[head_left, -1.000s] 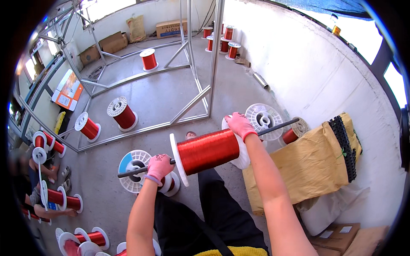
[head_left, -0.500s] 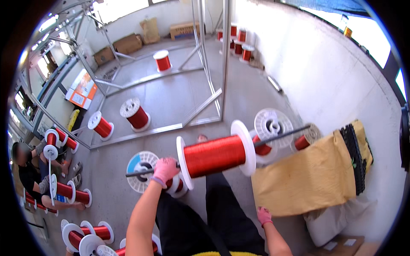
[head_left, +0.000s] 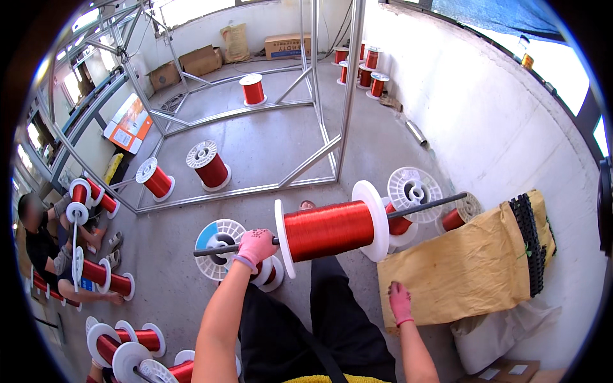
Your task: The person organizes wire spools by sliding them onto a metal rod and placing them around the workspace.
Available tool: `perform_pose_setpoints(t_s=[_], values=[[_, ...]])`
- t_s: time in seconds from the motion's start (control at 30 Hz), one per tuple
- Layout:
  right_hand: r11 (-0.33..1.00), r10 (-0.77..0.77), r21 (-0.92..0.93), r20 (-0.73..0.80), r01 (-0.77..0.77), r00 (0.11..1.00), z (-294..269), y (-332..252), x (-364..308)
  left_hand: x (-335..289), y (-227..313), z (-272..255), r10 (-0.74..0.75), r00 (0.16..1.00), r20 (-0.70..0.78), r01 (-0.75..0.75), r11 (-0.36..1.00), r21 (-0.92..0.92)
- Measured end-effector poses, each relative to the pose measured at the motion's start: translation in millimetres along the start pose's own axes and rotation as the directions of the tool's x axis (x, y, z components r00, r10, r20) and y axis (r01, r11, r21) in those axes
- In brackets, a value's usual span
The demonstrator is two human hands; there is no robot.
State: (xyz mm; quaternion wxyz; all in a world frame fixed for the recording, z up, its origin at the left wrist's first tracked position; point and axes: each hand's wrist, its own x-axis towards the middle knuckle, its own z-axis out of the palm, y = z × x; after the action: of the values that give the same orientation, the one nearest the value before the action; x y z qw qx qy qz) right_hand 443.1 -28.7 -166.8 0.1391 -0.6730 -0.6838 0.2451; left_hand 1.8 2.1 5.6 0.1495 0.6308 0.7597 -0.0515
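My left hand [head_left: 257, 246], in a pink glove, is closed round a black rod [head_left: 426, 203] just left of a large spool of red wire [head_left: 329, 231]. The rod passes through the spool's middle and sticks out on both sides. White flanges cap the spool, which hangs level in front of my legs. My right hand [head_left: 400, 302], also gloved in pink, is over the tan sack [head_left: 453, 274] with its fingers loosely stretched and nothing visible in them. Whether it touches the sack I cannot tell. Behind the rod's ends stand a spool with a white and blue flange [head_left: 220, 231] and another white-flanged spool [head_left: 415, 188].
A metal frame [head_left: 255, 193] stands ahead, with red spools [head_left: 211, 167] on the floor inside. More spools [head_left: 370, 73] stand by the right wall. At left a seated person [head_left: 45, 249] is beside several spools [head_left: 96, 271]. Further spools [head_left: 147, 338] lie at lower left.
My right hand has moved up and inward over the tan sack from its lower left edge. The left hand keeps its hold on the rod, and the spool sits slightly further right in view.
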Motion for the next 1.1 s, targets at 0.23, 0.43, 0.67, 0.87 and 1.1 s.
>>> perform_pose_setpoints(t_s=[0.23,0.43,0.67,0.87,1.1], values=[[0.758,-0.140,0.528,-0.443,0.384,0.885,-154,-204,117,1,-2,0,0.038,0.999,0.005,-0.038,0.999,-0.026],[0.963,-0.198,-0.202,-0.087,0.177,0.976,-150,-298,161,2,-1,-2,0.046,0.999,0.013,-0.045,0.999,-0.025],[0.928,-0.142,-0.338,0.076,0.159,0.987,-125,-290,192,2,-3,4,0.046,0.999,0.010,-0.046,0.998,-0.041],[0.949,-0.312,-0.101,-0.172,0.298,0.934,-107,-257,169,0,-3,0,0.022,1.000,0.016,-0.022,1.000,-0.013],[0.806,0.095,-0.570,0.392,0.160,0.915,80,54,-29,18,-5,8,0.124,0.990,-0.073,-0.125,0.992,-0.009]])
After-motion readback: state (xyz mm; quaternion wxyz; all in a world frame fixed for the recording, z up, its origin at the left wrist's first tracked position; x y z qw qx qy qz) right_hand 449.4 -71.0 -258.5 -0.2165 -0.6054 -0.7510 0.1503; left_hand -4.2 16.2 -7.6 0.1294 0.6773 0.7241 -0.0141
